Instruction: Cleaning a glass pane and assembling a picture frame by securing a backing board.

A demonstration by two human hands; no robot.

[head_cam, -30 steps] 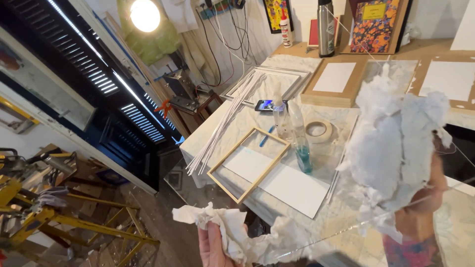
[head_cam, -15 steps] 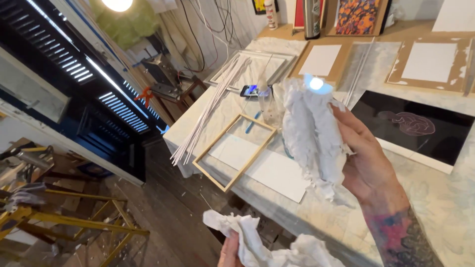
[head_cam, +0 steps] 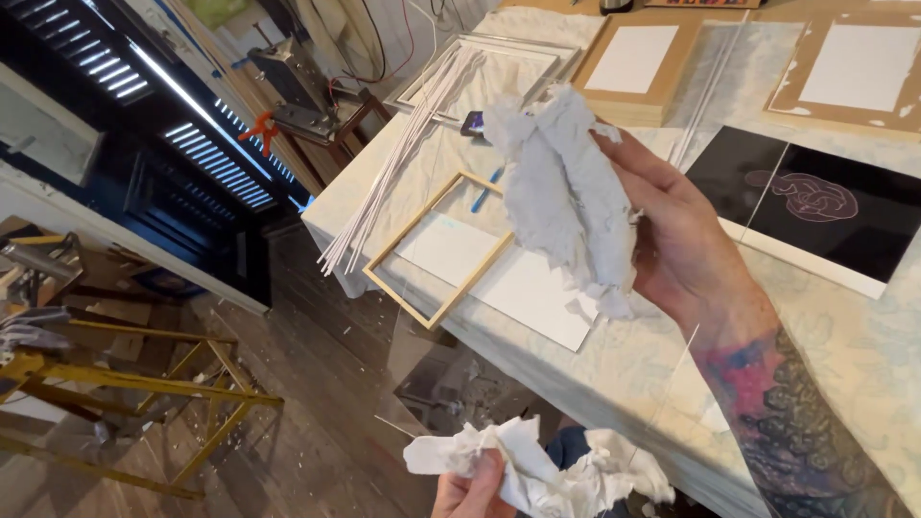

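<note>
My right hand [head_cam: 686,240] is raised over the table and grips a wad of crumpled white paper [head_cam: 566,187], palm turned toward me. At the bottom edge, off the table's near side, my left hand [head_cam: 465,491] clutches a second crumpled white wad [head_cam: 542,470]. Thin bright lines and a faint reflection between the two hands suggest a clear pane [head_cam: 676,360], but its outline is hard to tell. Under the right hand's wad lie a thin empty wooden frame [head_cam: 436,251] and a white sheet [head_cam: 523,283].
The pale mottled table [head_cam: 614,374] also carries a bundle of thin white rods [head_cam: 403,153], a black print with a pink line drawing [head_cam: 815,201], two cardboard-backed boards [head_cam: 633,58] and a blue pen [head_cam: 486,188]. Black louvred shutters [head_cam: 163,144] and a yellow stand [head_cam: 125,384] are at left.
My right hand has come down from in front of the camera to just above the table with its wad. The view has tilted down and closer. The left hand keeps its wad.
</note>
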